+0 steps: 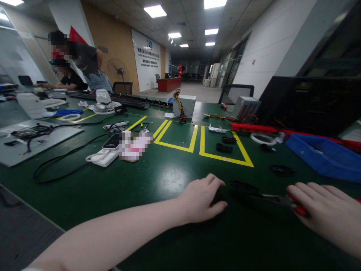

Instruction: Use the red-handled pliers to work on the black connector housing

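My right hand [327, 214] is wrapped round the red handles of a pair of pliers [276, 199] whose jaws point left. At the tip of the jaws lies a dark, coiled-looking black piece [244, 187]; whether the jaws grip it I cannot tell. My left hand [201, 197] is just left of that piece, low over the green table [141, 210], thumb and fingers apart and holding nothing. Another black piece [282, 170] rests beyond the pliers. Two small black pieces, a nearer one [224, 147] and a farther one [229, 140], sit inside a yellow-taped box.
A blue bin [324, 160] stands at the right, near a white cable coil [263, 139]. Left of centre are a white power bank [105, 156] and a blurred pink item [135, 146]. A metal power supply [187, 105] stands farther back. Two people [90, 62] are at far left.
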Demonstrator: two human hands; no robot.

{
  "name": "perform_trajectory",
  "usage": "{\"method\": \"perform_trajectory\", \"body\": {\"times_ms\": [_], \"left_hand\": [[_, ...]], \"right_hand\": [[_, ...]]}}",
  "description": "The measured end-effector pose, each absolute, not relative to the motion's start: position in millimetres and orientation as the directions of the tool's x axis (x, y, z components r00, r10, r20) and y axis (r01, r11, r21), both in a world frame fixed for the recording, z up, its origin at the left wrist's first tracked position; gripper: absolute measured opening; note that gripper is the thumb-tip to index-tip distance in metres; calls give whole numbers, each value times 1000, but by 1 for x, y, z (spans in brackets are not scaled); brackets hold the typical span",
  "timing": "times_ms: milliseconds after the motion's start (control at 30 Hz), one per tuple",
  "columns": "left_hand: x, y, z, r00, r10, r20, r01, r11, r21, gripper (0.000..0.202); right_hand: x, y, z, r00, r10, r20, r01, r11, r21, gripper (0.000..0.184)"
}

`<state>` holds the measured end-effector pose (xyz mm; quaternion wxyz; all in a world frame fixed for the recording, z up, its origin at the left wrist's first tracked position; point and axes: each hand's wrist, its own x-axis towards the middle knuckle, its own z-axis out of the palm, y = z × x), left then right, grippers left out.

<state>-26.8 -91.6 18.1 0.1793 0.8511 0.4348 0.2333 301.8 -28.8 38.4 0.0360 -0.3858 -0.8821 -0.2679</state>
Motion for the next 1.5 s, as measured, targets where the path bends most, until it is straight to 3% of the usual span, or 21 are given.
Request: {"method": "perform_trajectory", "body": {"times_ms": [300,600,800,1200,1367,1500], "left_hand": [[-21,-94,12,563,805,186,677,-578,455,19],[-14,-97,18,537,831,143,676,-526,516,16],[-13,-96,14,539,833,126,656,-509,558,16],[-13,-94,10,537,835,115,652,-498,571,17],[-13,-93,9,538,834,123,656,-507,559,18],[-12,-95,13,540,832,129,665,-515,541,18]], "right_hand": [[328,9,105,-547,802,242,727,311,612,17],[364,38,102,-447,887,112,740,296,604,33],[375,42,90,-406,910,81,741,276,612,29],[389,48,66,-284,949,135,789,152,596,23],[394,39,73,-252,954,164,794,107,598,29],[383,27,86,-190,950,246,802,6,598,20]]}}
